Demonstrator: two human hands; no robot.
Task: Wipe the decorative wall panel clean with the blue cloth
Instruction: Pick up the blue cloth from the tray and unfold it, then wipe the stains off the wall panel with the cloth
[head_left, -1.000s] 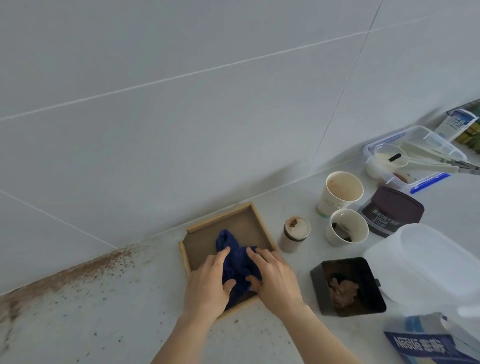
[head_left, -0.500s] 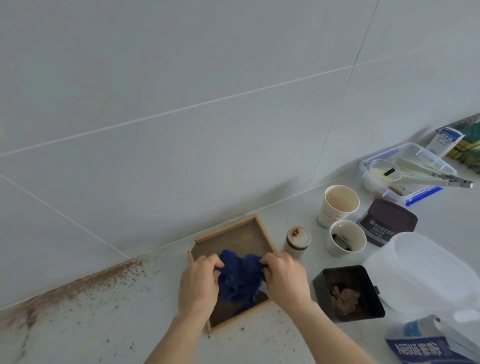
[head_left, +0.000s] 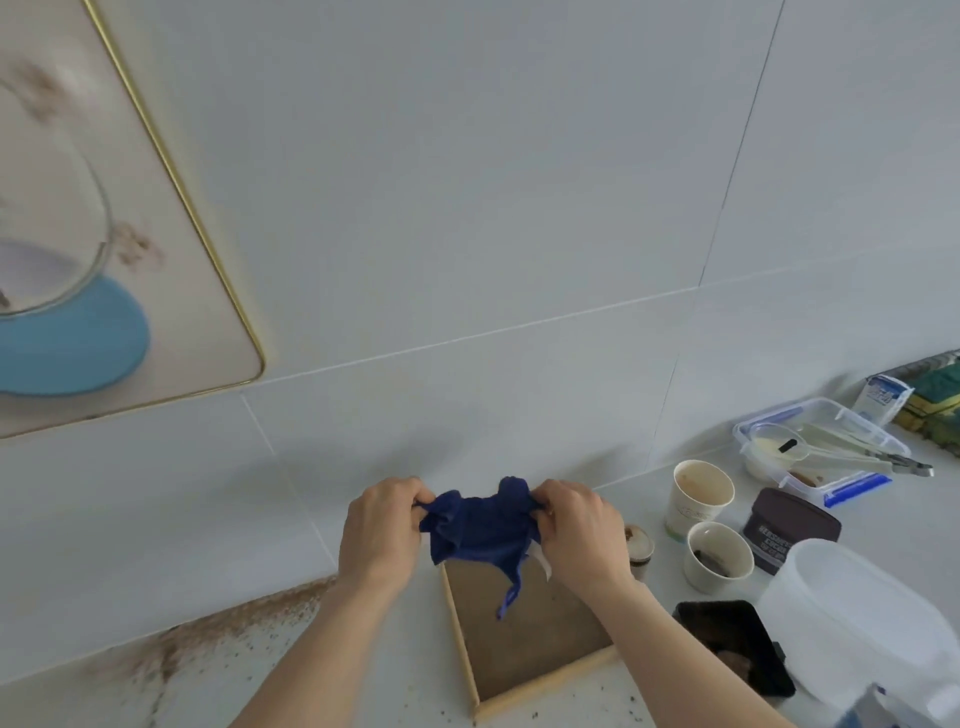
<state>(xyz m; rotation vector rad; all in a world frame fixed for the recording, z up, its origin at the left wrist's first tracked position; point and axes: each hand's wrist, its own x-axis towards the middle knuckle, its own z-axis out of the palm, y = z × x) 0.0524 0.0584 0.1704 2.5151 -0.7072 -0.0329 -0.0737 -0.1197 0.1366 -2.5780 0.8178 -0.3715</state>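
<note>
On the right of the counter, the dark brown tub (head_left: 789, 530) carries pale lettering too blurred to read, beside two paper cups (head_left: 702, 498). Above the wooden tray (head_left: 524, 636), the left hand (head_left: 382, 530) and the right hand (head_left: 579, 530) are both closed on the blue cloth (head_left: 480, 527), stretched between them. Upper left hangs the gold-edged decorative wall panel (head_left: 156, 270), with brown smudges.
</note>
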